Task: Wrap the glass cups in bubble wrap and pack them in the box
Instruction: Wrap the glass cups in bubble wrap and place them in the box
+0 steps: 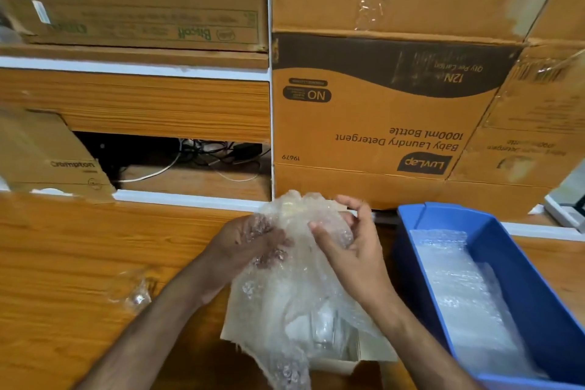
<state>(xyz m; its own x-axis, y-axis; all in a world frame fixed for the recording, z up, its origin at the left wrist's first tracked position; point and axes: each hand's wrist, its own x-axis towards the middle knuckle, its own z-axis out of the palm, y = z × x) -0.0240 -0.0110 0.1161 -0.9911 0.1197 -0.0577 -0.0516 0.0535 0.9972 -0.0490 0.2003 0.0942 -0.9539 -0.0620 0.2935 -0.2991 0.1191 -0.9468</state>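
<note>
A crumpled sheet of clear bubble wrap [294,288] is bundled above the wooden table. Whatever it encloses is hidden. My left hand [250,247] grips the bundle from the left, partly under the plastic. My right hand [348,241] holds the right side, thumb pressed on the wrap and fingers curled round its top. The loose tail of wrap hangs over a small open white box [370,351], where a clear glass cup [326,329] shows dimly through the plastic.
A blue plastic bin [538,304] holding more bubble wrap [459,288] stands at the right. A large cardboard carton [380,123] rises just behind my hands. A scrap of clear plastic [136,296] lies on the table at left. Another carton [47,155] sits far left.
</note>
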